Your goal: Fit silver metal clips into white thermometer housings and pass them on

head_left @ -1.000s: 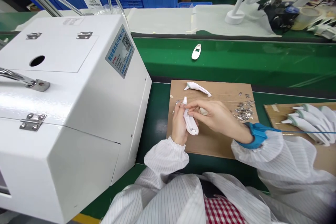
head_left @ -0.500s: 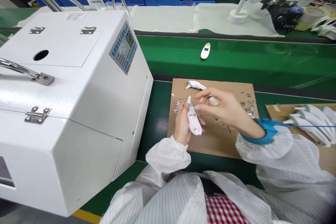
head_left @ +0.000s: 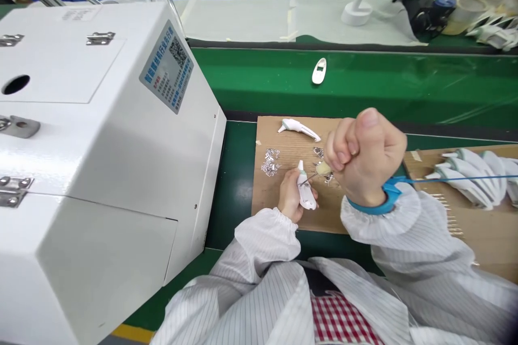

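My left hand (head_left: 290,196) is closed around an open white ear thermometer body (head_left: 306,194), its narrow tip pointing away from me. Above and to the right, my right hand (head_left: 364,153) makes a fist around the pale yellow handle of a thin-shafted tool (head_left: 322,168). The metal shaft slants down to the left and its end meets the inside of the thermometer body; the exact contact point is too small to tell. Another white thermometer body (head_left: 299,128) lies beyond on the cardboard sheet (head_left: 269,199). Small metal parts (head_left: 270,163) are piled left of my hands, with more partly behind the tool.
A large white machine (head_left: 133,156) stands close on the left. Several thermometer bodies (head_left: 477,178) lie on a second cardboard (head_left: 485,232) at right. A white cover with a window (head_left: 319,71) lies on the green surface. A blue wrist strap cord (head_left: 465,178) stretches right.
My right hand has turned into a raised fist, bringing the tool's shaft down to the thermometer body. My left hand still holds that body. The view has shifted slightly.
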The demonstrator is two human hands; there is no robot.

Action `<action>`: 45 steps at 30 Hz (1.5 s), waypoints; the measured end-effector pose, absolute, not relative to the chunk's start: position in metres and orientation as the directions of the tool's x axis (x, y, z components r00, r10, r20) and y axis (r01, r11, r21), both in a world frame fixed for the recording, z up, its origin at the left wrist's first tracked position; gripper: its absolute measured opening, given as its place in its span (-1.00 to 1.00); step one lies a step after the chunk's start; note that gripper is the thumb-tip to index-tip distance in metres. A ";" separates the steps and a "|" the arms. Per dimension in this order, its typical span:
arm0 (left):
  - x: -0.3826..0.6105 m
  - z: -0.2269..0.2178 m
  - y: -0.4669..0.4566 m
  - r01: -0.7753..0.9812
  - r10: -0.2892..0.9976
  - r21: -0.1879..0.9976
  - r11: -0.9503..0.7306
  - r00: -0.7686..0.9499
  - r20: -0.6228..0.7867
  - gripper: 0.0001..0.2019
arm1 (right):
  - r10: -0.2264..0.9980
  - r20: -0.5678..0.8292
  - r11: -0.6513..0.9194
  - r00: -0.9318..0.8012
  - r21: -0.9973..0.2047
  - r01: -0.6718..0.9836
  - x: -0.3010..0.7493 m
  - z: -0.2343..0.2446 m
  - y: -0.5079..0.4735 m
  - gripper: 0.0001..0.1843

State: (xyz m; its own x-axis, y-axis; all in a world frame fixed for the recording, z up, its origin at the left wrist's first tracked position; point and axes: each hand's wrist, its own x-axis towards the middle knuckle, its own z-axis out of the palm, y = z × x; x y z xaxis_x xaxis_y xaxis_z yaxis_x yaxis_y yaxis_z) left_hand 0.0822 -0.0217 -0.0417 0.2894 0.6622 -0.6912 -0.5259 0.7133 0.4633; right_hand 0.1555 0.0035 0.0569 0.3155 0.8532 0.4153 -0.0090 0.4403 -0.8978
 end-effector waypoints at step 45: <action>0.090 -0.010 -0.014 -0.594 0.929 0.771 0.229 -0.102 -0.355 -0.81 | 0.995 -0.040 -0.067 0.088 -0.941 0.333 0.209 0.051 -0.023 -0.69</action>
State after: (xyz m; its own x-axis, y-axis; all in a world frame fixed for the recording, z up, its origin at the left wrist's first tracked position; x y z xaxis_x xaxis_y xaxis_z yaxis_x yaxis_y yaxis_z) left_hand 0.0901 -0.0142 -0.0105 -0.1022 0.9294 -0.3547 -0.5943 0.2289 0.7710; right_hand 0.2095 -0.0235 0.0513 0.0877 0.9954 -0.0397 0.3330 -0.0668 -0.9405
